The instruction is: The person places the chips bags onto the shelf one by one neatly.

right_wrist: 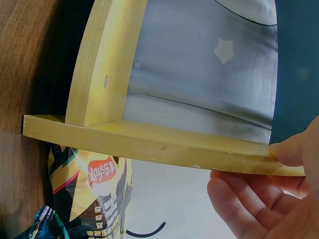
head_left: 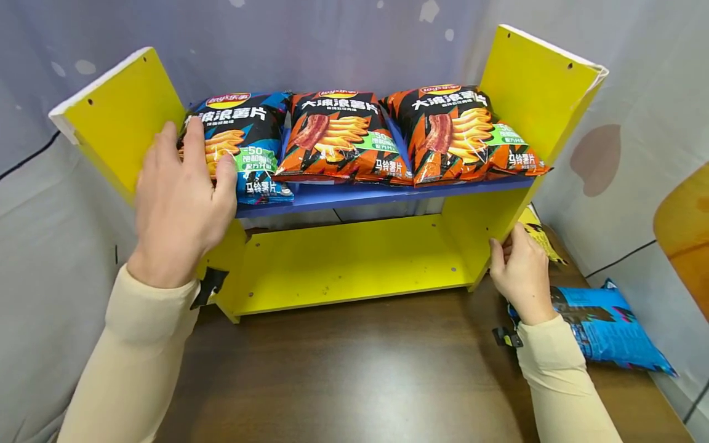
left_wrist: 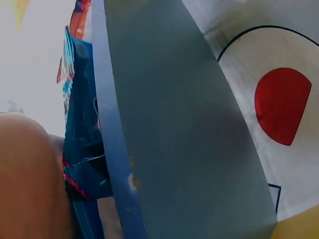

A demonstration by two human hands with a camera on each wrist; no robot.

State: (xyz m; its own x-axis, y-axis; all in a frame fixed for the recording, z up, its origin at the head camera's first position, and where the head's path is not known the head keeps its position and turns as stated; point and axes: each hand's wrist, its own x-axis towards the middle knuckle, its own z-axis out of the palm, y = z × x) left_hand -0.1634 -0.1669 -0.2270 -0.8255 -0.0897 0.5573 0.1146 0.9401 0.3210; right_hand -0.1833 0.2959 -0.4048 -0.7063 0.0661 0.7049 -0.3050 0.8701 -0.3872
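Note:
My left hand point(head_left: 180, 203) lies over the left part of a blue and black bag of potato chips point(head_left: 257, 132), its fingers extended upward and the thumb on the bag's front. That bag stands at the left end of the blue upper shelf point(head_left: 354, 195). Beside it stand two orange and black chip bags, one in the middle point(head_left: 338, 138) and one at the right point(head_left: 460, 135). With thumb and fingers, my right hand point(head_left: 520, 274) grips the front edge of the yellow right side panel point(right_wrist: 174, 154) below the upper shelf.
The yellow lower board point(head_left: 354, 258) of the rack is just above the brown table point(head_left: 343, 369). Right of the rack lie a blue chip bag point(head_left: 615, 326) and a yellow bag point(head_left: 534, 234), partly hidden. Grey patterned curtains point(head_left: 332, 43) hang behind.

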